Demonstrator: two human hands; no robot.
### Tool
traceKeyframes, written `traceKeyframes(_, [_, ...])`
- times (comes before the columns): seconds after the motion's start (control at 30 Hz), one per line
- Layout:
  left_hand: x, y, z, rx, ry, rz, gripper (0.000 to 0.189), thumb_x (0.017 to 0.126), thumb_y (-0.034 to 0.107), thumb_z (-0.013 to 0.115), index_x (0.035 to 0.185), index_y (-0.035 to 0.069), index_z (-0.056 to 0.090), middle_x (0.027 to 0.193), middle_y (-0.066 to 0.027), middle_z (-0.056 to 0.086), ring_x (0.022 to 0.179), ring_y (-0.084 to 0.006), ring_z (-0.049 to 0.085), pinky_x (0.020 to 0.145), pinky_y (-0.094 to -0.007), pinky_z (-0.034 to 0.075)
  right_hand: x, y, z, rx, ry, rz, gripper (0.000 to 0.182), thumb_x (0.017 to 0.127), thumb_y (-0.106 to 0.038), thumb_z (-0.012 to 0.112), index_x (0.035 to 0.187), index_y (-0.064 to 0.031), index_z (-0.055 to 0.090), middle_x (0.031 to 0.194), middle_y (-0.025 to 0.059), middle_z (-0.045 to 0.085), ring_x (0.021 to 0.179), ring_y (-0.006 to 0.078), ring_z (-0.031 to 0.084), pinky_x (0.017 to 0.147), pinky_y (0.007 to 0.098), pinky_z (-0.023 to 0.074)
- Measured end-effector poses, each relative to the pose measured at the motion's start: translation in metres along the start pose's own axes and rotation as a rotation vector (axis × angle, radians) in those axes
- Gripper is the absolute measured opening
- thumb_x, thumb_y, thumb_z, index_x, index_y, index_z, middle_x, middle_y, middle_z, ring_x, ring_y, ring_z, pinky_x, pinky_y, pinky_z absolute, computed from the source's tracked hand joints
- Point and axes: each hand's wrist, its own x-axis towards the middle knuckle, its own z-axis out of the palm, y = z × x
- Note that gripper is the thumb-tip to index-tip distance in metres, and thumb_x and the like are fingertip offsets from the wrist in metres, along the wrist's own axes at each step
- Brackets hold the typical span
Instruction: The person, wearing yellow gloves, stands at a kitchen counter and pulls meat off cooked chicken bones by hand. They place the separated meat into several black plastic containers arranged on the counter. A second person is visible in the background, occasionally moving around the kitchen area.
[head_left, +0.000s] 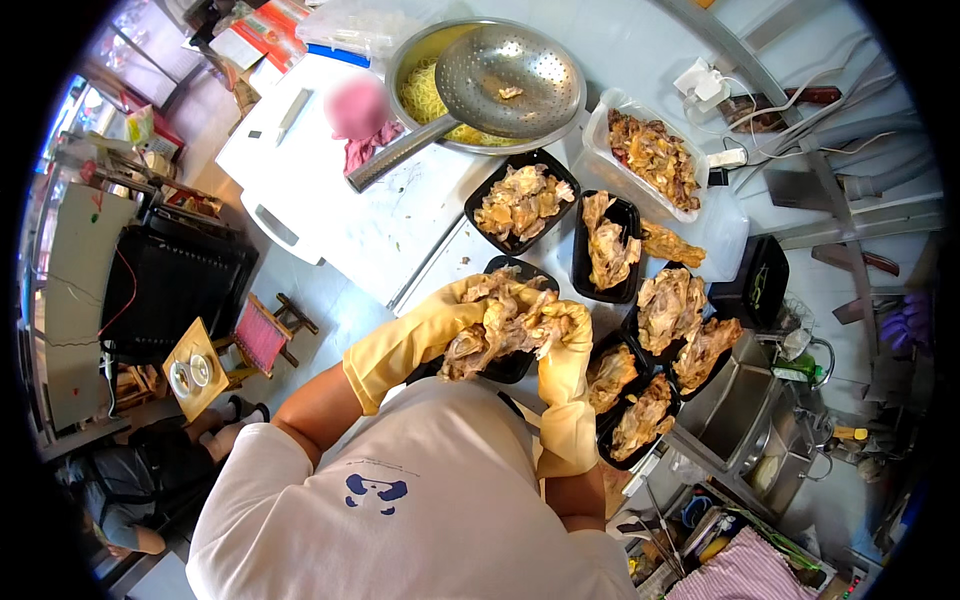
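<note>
Both of my hands wear yellow rubber gloves. My left hand (459, 298) and my right hand (571, 324) grip a cooked poultry carcass (495, 330) between them, with torn meat and skin hanging from it. Beneath it sits a black plastic tray (513, 369), partly covered by the carcass and gloves. Just beyond, another black tray holds torn poultry meat (521, 204). To its right a poultry piece (606, 251) lies in a narrow black tray (581, 262). More poultry carcasses (667, 309) rest in black trays by my right arm.
A steel bowl (397, 64) of yellow noodles (421, 94) carries a perforated steel strainer (517, 75). A clear tub (596, 142) holds bones and scraps. White cutting boards (427, 195) bear a knife (292, 112) and pink cloth (367, 146). A steel sink (731, 397) stands at right; a person (127, 487) sits at left.
</note>
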Motion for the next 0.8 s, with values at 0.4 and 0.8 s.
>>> traceKeyframes(0.4, [0.019,-0.035,-0.026,-0.077,0.031,0.112,0.045,0.108,0.004,0.074,0.151,0.003,0.06,0.133,-0.0149,0.076,0.115,-0.0257,0.078,0.102,-0.0427,0.067,0.006,0.009,0.028,-0.31,0.225,0.047,0.023,0.107,0.007,0.067,0.126,-0.0048,0.062,0.129,0.01,0.072,0.106,0.0142,0.068,0.1,0.0325,0.059])
traceKeyframes(0.8, [0.021,-0.032,-0.05,-0.029,-0.182,0.306,0.044,0.105,0.006,0.076,0.147,0.006,0.064,0.136,-0.0118,0.077,0.12,-0.0228,0.077,0.106,-0.0398,0.064,0.004,-0.007,0.014,-0.197,-0.12,0.034,0.033,0.114,-0.018,0.072,0.142,-0.0025,0.064,0.139,0.0141,0.074,0.122,0.0244,0.073,0.107,0.0397,0.0599])
